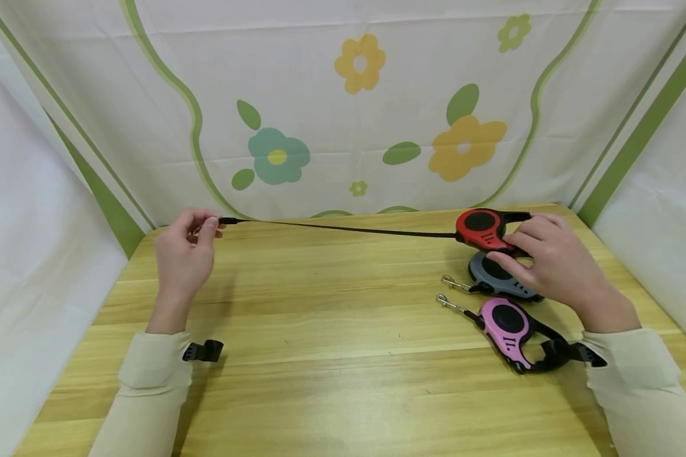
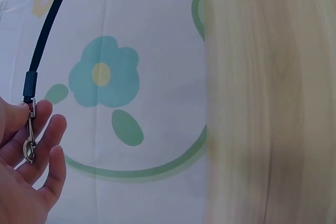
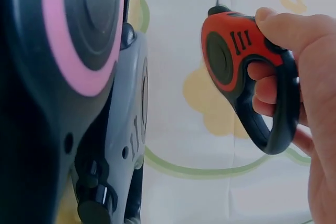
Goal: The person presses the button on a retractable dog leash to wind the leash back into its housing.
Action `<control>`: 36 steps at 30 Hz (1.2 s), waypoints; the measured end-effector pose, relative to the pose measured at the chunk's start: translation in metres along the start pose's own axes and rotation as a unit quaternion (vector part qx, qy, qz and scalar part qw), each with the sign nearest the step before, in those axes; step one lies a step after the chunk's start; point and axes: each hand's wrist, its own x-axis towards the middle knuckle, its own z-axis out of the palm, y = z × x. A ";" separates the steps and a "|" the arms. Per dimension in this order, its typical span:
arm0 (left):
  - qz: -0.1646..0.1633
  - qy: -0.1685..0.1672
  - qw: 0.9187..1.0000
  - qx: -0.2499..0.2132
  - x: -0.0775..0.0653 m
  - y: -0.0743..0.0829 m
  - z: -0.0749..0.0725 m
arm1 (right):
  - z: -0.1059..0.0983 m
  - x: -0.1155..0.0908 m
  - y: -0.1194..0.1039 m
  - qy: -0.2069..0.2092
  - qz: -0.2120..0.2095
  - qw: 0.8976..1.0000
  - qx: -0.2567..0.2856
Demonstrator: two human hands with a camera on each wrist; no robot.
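Observation:
My right hand (image 1: 549, 254) grips the handle of a red and black retractable dog leash (image 1: 481, 228), held above the table. In the right wrist view, fingers (image 3: 265, 88) curl through its handle loop and the thumb lies on the red casing (image 3: 239, 40). A black strap (image 1: 366, 230) runs out of the leash, stretched across to the left. At its far end my left hand (image 1: 185, 247) pinches the metal snap hook (image 2: 30, 140) between thumb and finger, just below the black sleeve (image 2: 30, 85) on the strap.
A grey retractable leash (image 1: 500, 276) lies beneath the red one, and a pink leash (image 1: 504, 330) lies nearer, by the right wrist. Both have metal clips pointing left. A flowered cloth (image 1: 320, 95) stands behind the wooden table (image 1: 320, 355), with white cloth at both sides.

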 end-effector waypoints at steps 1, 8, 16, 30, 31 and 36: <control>0.003 0.003 1.000 -0.001 0.000 0.001 0.000 | 0.000 -0.001 0.001 0.001 0.004 1.000 0.001; 0.035 -0.003 0.999 -0.001 0.002 -0.001 -0.001 | -0.005 -0.005 0.006 0.003 0.056 0.997 0.052; 0.053 -0.047 0.997 -0.003 0.005 -0.003 -0.012 | -0.018 -0.010 0.009 0.065 0.139 0.983 0.104; 0.092 -0.066 0.994 -0.009 0.006 0.002 -0.024 | -0.034 0.003 0.004 0.138 0.166 0.967 0.138; 0.093 -0.065 0.993 -0.008 0.006 0.001 -0.024 | -0.034 0.004 0.004 0.140 0.167 0.966 0.138; 0.093 -0.065 0.994 -0.002 0.005 0.002 -0.025 | -0.034 0.005 0.004 0.142 0.173 0.965 0.137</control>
